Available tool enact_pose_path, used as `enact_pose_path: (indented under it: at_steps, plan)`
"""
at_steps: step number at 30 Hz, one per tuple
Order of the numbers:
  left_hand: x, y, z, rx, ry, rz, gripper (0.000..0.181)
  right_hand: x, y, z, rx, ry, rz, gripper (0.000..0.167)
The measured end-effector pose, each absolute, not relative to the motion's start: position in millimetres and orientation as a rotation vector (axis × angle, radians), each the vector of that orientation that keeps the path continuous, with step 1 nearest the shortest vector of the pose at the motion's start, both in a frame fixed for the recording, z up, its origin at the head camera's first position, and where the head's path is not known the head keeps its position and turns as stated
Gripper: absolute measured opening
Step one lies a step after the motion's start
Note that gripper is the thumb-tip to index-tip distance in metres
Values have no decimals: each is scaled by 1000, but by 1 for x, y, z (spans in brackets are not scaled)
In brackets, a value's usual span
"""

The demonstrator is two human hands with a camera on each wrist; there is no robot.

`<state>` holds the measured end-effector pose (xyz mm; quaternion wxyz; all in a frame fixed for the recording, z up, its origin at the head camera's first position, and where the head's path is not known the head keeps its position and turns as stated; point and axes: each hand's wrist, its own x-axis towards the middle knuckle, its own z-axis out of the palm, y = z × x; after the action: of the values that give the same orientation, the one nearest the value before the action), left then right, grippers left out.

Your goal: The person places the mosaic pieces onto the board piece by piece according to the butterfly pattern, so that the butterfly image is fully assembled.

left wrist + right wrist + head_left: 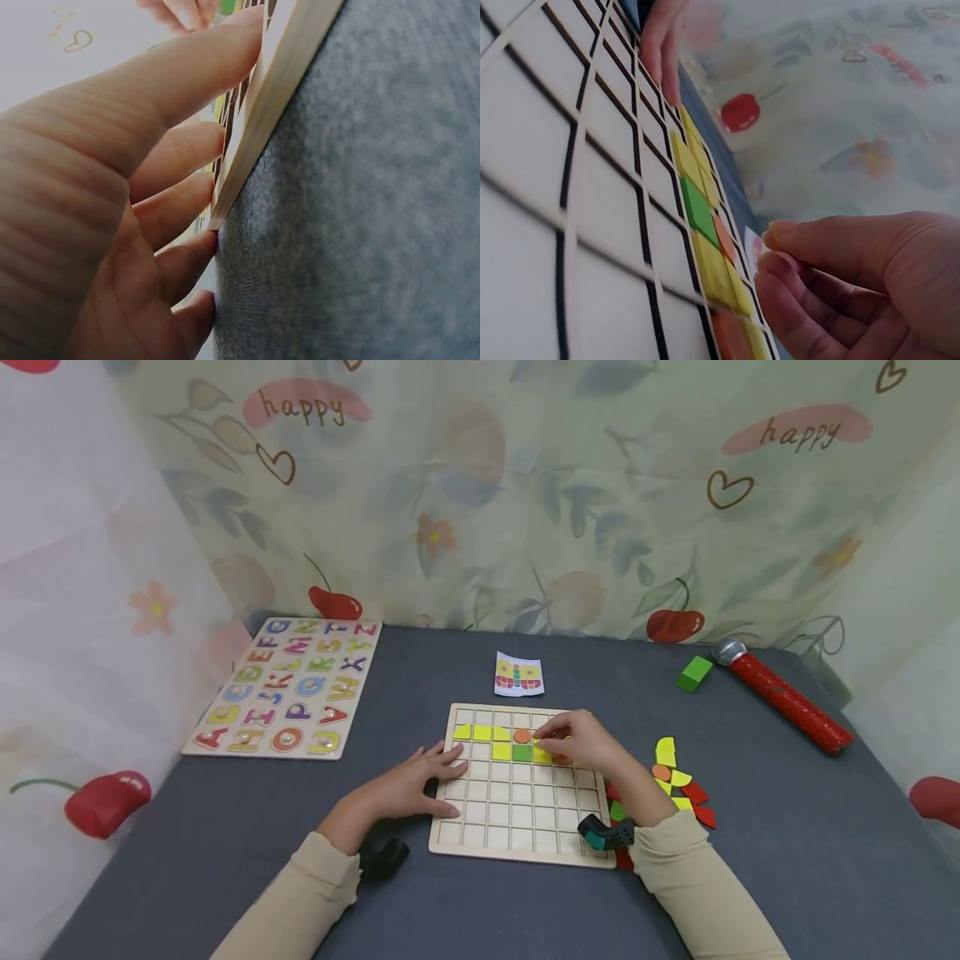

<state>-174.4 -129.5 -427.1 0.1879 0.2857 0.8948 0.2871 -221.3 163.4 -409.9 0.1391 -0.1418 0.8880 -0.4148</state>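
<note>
A wooden grid board (498, 814) lies on the dark table. My left hand (420, 781) rests at its left edge, fingers spread, fingertips touching the frame. Yellow pieces (482, 733), an orange disc (522, 736) and a green square (522, 752) fill cells in the upper rows. Over those rows hovers my right hand (581, 742), covering some cells. In the right wrist view its thumb and fingers (784, 289) are loosely bent and close together beside the yellow pieces (712, 266), with no piece visible between them.
Loose yellow, red, orange and green pieces (681, 779) lie right of the board, partly under the right forearm. A butterfly pattern card (518, 675) lies behind it. An alphabet board (288, 689) is at left; a green block (694, 673) and red microphone (787, 697) are at right.
</note>
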Motion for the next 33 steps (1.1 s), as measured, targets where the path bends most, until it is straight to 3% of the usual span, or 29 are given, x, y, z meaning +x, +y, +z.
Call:
enact_pose_path:
  at_steps: [20, 33]
  plan:
    - [-175, -130, -428, 817, 2504, 829, 74, -197, 264, -392, -141, 2678, -1218, 38]
    - [-175, -131, -429, 812, 2509, 826, 74, -179, 313, -409, -59, 2587, -1241, 41]
